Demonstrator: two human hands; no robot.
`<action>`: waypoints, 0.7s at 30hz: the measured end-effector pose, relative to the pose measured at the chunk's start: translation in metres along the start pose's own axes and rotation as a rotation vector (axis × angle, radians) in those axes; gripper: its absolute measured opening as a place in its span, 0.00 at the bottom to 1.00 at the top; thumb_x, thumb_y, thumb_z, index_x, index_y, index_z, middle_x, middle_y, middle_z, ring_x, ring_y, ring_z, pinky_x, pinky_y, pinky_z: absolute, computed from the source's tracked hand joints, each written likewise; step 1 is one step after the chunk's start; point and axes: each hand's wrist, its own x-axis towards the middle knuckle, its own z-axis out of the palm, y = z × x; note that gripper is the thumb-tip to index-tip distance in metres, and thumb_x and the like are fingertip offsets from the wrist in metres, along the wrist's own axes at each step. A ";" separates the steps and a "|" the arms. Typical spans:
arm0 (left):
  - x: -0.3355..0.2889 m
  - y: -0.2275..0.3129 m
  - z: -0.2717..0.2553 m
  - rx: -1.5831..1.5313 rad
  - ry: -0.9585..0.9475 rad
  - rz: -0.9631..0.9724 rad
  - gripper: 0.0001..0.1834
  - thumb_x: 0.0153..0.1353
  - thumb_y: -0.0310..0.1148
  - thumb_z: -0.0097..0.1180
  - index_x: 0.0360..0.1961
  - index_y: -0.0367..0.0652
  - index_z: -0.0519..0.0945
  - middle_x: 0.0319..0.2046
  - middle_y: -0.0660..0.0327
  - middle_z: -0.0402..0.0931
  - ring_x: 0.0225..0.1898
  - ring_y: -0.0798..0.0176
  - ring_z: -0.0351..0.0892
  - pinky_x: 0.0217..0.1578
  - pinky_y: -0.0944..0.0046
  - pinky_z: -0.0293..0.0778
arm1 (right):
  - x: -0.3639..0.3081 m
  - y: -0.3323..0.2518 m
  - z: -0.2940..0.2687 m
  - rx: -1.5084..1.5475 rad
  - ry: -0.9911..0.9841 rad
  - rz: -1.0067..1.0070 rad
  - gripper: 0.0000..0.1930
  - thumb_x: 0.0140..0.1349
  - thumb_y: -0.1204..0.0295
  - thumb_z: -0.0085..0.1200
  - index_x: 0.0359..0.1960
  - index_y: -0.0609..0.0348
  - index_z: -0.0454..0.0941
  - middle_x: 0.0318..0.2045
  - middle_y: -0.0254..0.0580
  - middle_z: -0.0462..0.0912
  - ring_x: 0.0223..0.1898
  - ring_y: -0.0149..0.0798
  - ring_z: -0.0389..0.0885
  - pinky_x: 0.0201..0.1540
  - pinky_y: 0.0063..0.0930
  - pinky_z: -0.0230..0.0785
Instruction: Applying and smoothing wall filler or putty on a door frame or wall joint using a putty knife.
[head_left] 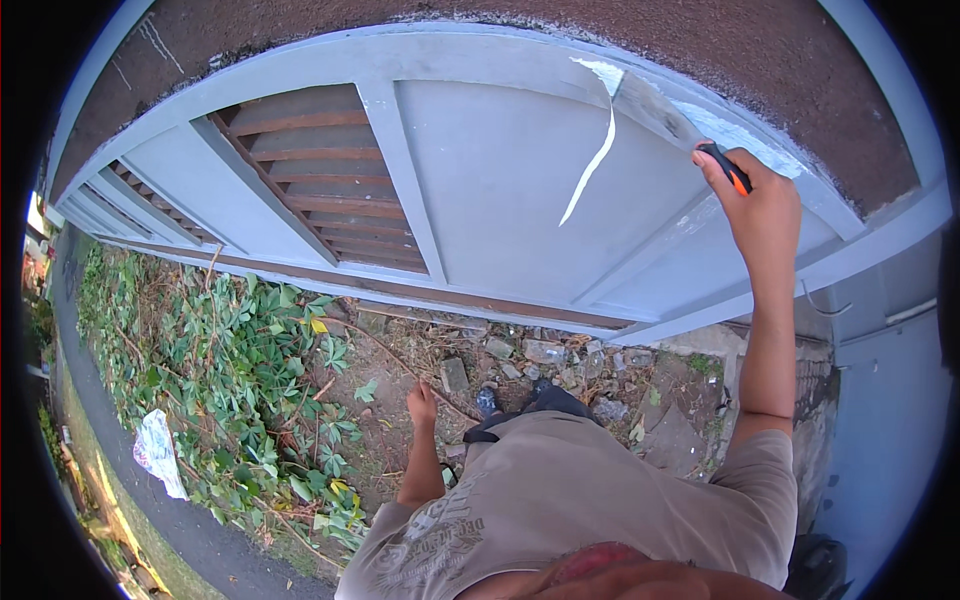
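My right hand (765, 195) grips a paint scraper by its black and orange handle (728, 168). Its broad metal blade (655, 108) lies against the upper rail of the grey painted wooden panelling (500, 170). From the blade's edge hangs a long curled strip of pale paint (603, 150). Along that rail, a patch of paler, scraped surface (735, 130) shows beside the blade. My left hand (422, 403) is low at my left side, closed, with a thin brown branch (375, 345) passing close by it; whether it holds anything is hidden.
Brown slatted vents (320, 165) sit left in the panelling, below a rough brown wall (800, 60). Cut leafy branches (260, 370) cover the ground at left, and broken bricks (545, 352) lie by my feet. A blue-grey door (890, 400) stands at right.
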 end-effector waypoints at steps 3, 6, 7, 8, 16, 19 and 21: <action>-0.005 -0.016 -0.005 0.026 0.071 -0.010 0.25 0.74 0.44 0.42 0.30 0.33 0.79 0.23 0.38 0.76 0.30 0.31 0.77 0.30 0.40 0.67 | -0.004 -0.006 -0.008 -0.054 -0.041 0.070 0.25 0.62 0.42 0.59 0.30 0.55 0.86 0.16 0.46 0.80 0.21 0.52 0.81 0.24 0.36 0.70; -0.012 -0.024 -0.004 0.041 0.026 -0.030 0.25 0.74 0.45 0.42 0.30 0.33 0.78 0.24 0.37 0.76 0.30 0.30 0.77 0.29 0.39 0.67 | 0.020 -0.038 0.017 -0.005 0.057 -0.058 0.25 0.62 0.42 0.59 0.31 0.54 0.87 0.16 0.45 0.80 0.21 0.51 0.81 0.24 0.34 0.70; -0.014 -0.026 -0.005 0.071 0.008 -0.052 0.25 0.74 0.45 0.42 0.30 0.33 0.79 0.24 0.37 0.76 0.30 0.30 0.77 0.29 0.40 0.67 | 0.022 -0.044 0.019 -0.001 0.056 -0.061 0.25 0.62 0.42 0.59 0.31 0.54 0.87 0.16 0.45 0.80 0.21 0.51 0.81 0.24 0.34 0.70; -0.013 -0.027 -0.004 0.071 0.012 -0.055 0.25 0.74 0.45 0.42 0.30 0.33 0.79 0.24 0.37 0.76 0.30 0.30 0.77 0.29 0.40 0.67 | 0.024 -0.048 0.020 0.025 0.016 -0.058 0.25 0.62 0.42 0.59 0.31 0.54 0.87 0.16 0.45 0.80 0.20 0.51 0.81 0.24 0.34 0.70; -0.014 -0.035 -0.006 0.004 0.064 -0.095 0.25 0.74 0.46 0.42 0.31 0.33 0.78 0.23 0.37 0.76 0.30 0.30 0.77 0.30 0.40 0.68 | 0.009 -0.031 -0.005 -0.041 0.026 0.004 0.26 0.61 0.42 0.60 0.30 0.55 0.86 0.16 0.44 0.81 0.18 0.48 0.81 0.22 0.32 0.70; -0.020 -0.027 -0.008 0.016 0.028 -0.098 0.26 0.74 0.45 0.42 0.29 0.32 0.77 0.23 0.37 0.75 0.30 0.29 0.76 0.30 0.41 0.67 | 0.020 -0.055 0.021 -0.020 0.029 -0.089 0.26 0.62 0.41 0.58 0.31 0.55 0.86 0.17 0.46 0.81 0.19 0.49 0.81 0.22 0.35 0.71; -0.021 -0.038 -0.006 0.046 0.050 -0.086 0.27 0.75 0.45 0.41 0.28 0.32 0.77 0.21 0.38 0.74 0.27 0.32 0.75 0.29 0.43 0.67 | 0.023 -0.080 0.042 0.089 0.034 -0.195 0.25 0.63 0.42 0.57 0.30 0.53 0.84 0.17 0.46 0.81 0.20 0.50 0.82 0.22 0.39 0.71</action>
